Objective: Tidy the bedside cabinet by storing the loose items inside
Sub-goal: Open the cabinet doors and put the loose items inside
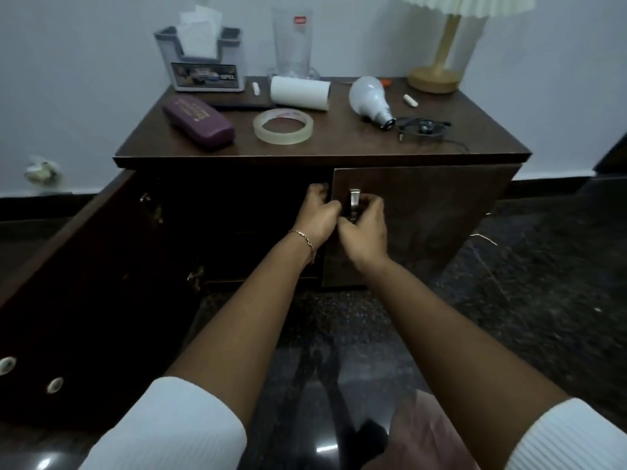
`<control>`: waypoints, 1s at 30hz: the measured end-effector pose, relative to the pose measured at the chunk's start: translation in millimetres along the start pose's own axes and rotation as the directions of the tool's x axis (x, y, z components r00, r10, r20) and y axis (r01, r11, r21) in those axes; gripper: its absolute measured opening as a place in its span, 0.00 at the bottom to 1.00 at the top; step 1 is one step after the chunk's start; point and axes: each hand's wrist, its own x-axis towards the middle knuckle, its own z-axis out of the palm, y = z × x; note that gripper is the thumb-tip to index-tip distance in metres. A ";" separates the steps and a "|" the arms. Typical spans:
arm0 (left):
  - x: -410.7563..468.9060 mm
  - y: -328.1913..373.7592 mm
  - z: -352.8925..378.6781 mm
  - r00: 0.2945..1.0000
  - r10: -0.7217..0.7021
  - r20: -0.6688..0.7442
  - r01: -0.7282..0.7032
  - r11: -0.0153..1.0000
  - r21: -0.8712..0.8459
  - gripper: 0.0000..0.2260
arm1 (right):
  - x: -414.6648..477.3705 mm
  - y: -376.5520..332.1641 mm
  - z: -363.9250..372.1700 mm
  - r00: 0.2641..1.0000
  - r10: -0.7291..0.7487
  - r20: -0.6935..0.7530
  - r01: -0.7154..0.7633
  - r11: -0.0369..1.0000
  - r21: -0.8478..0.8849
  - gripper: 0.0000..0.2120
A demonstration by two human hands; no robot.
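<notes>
At cabinet | two doors, one open | left hand seemingly grips door edge | right hand grips handle

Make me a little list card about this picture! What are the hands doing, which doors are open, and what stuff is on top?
left hand: grips the edge of the right door
right hand: holds the handle on that door
left door: swung wide open
right door: shut or nearly shut
loose on top: purple case, tape roll, paper roll, light bulb, earphones
also on top: tissue holder, tall glass, lamp
inside: too dark to tell
</notes>
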 end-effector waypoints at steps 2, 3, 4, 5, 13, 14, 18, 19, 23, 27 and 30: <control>1.6 0.4 -1.1 1.000 0.003 -0.018 -0.002 1.000 0.016 0.18 | 1.1 1.6 -1.7 0.999 0.027 0.030 -0.028 0.998 0.053 0.20; 1.6 -0.2 -3.1 1.000 0.015 -0.026 -0.014 0.999 0.039 0.17 | 0.6 3.4 -3.4 0.999 0.033 0.034 -0.036 0.997 0.068 0.20; 2.0 -2.3 -5.2 0.999 0.025 -0.031 -0.023 0.997 0.067 0.16 | -0.4 5.5 -5.3 0.999 0.032 0.030 -0.034 0.996 0.078 0.20; 1.0 -3.6 -7.2 0.999 0.028 -0.030 -0.025 0.995 0.095 0.14 | -2.8 7.5 -7.2 1.000 0.020 0.021 -0.022 0.996 0.083 0.19; -13.5 -2.8 -11.7 1.000 -0.020 0.018 0.018 0.995 0.101 0.14 | -19.4 17.8 -31.3 0.990 0.041 -0.131 -0.020 0.987 0.158 0.09; -14.9 -1.6 -12.6 0.997 -0.032 0.065 0.022 0.990 0.139 0.13 | -21.1 18.6 -37.3 0.988 0.049 -0.149 -0.026 0.987 0.156 0.08; -23.0 5.0 -17.4 0.904 -0.148 0.402 0.004 0.942 0.337 0.08 | -32.5 29.5 -59.0 0.965 0.032 -0.260 -0.001 0.993 0.119 0.12; -25.7 7.0 -17.4 0.862 -0.177 0.475 -0.006 0.933 0.359 0.09 | -34.7 32.4 -64.7 0.955 0.024 -0.297 0.008 0.994 0.109 0.12; -31.7 17.9 -11.7 0.727 -0.273 0.630 -0.023 0.908 0.419 0.09 | -38.1 36.2 -95.3 0.920 0.039 -0.390 0.022 0.988 0.150 0.09; -38.5 25.0 -3.8 0.606 -0.352 0.713 0.014 0.901 0.433 0.09 | -36.8 29.9 -116.1 0.922 0.056 -0.382 0.033 0.974 0.222 0.16; -52.8 20.7 10.2 0.554 -0.339 0.761 0.054 0.926 0.374 0.07 | -36.2 22.5 -123.5 0.929 0.115 -0.352 -0.008 0.957 0.289 0.23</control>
